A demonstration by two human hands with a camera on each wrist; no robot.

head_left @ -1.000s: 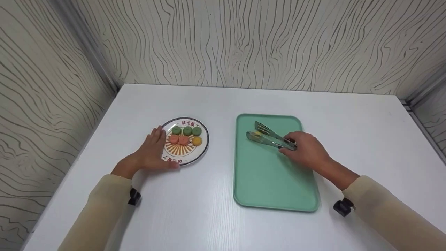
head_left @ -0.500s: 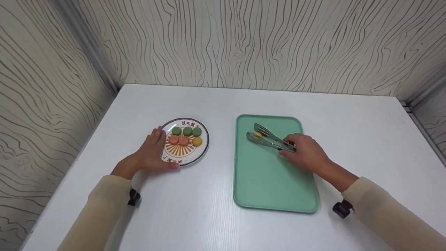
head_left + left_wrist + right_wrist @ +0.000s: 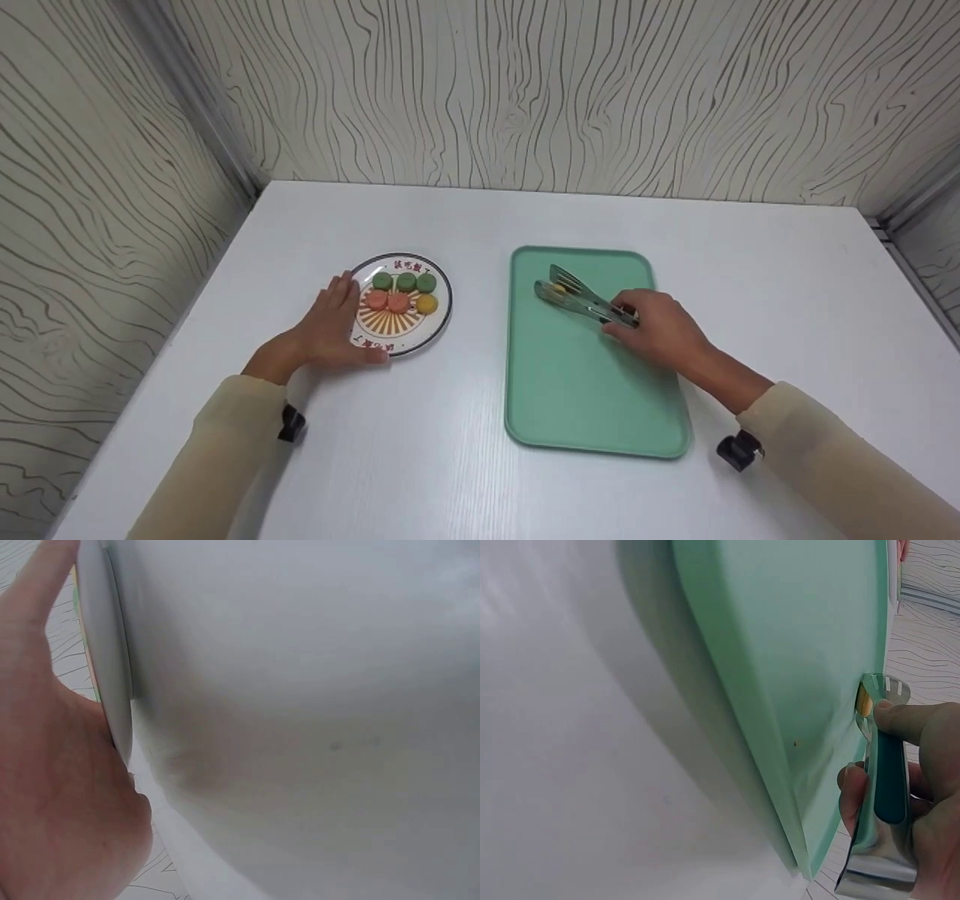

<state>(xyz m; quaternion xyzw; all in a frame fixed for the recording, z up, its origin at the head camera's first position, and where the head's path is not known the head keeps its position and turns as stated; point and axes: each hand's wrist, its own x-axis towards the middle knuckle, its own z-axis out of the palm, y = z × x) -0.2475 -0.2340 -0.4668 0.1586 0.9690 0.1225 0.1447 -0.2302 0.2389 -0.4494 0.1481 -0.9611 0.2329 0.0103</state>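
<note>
My right hand [image 3: 654, 328] grips metal food tongs [image 3: 581, 301] over the far part of a green tray [image 3: 592, 397]. Between the tongs' slotted ends sits a small yellow macaron [image 3: 559, 288], partly hidden; the right wrist view shows this yellow macaron [image 3: 864, 700] there too, low over the tray. My left hand [image 3: 324, 324] rests against the left side of a round patterned plate [image 3: 431, 334], fingers straight and thumb along its near rim. On that plate lie several macarons: a row of green ones [image 3: 406, 282], two pink ones [image 3: 388, 301] and a yellow one [image 3: 427, 304].
A white table [image 3: 450, 435] carries the plate and tray, with a strip of bare tabletop between them. Wood-patterned panels [image 3: 510, 97] stand behind the table and at its sides. Each wrist wears a small black camera mount.
The tongs' ends have drawn closer together around the yellow macaron on the tray side. My left hand stays at the plate, and the macarons on the plate have not moved.
</note>
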